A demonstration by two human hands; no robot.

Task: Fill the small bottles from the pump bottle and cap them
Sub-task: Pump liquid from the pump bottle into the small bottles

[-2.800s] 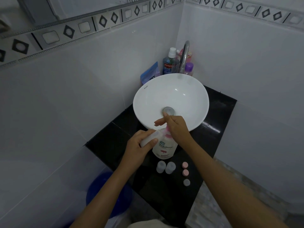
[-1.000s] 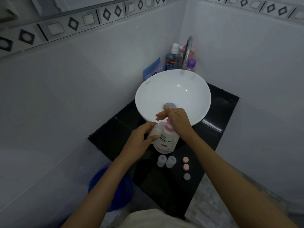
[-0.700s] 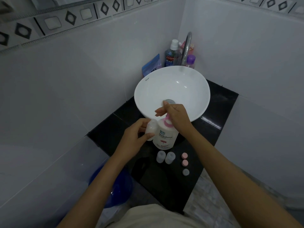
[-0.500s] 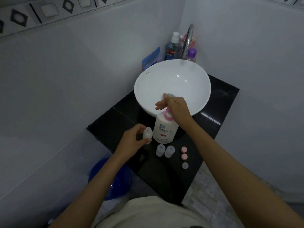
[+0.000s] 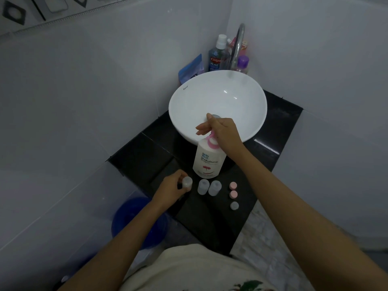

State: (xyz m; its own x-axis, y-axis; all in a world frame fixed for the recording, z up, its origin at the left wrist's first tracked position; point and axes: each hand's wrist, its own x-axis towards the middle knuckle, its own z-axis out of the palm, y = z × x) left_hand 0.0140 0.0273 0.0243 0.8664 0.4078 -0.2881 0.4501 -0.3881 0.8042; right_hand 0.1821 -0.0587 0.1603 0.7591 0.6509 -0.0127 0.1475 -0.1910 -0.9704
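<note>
The white pump bottle [image 5: 209, 162] with a pink pump stands on the black counter [image 5: 212, 217] in front of the sink. My right hand [image 5: 222, 131] rests on the pump head. My left hand [image 5: 171, 189] holds a small translucent bottle [image 5: 187, 182] upright at the counter, left of two more small bottles [image 5: 203, 186] [image 5: 214, 188]. To the right of the bottles lie two pink caps [image 5: 233, 185] [image 5: 233, 194] and a pale cap [image 5: 234, 206].
A white basin [image 5: 218, 106] sits behind the pump bottle, with a tap [image 5: 238, 47] and toiletry bottles [image 5: 217, 55] in the corner. A blue bucket [image 5: 134, 221] stands on the floor at the left. Tiled walls close in on both sides.
My left hand has brought the small bottle down from the pump spout to the counter, beside the two other small bottles. My right hand has stayed on the pump head.
</note>
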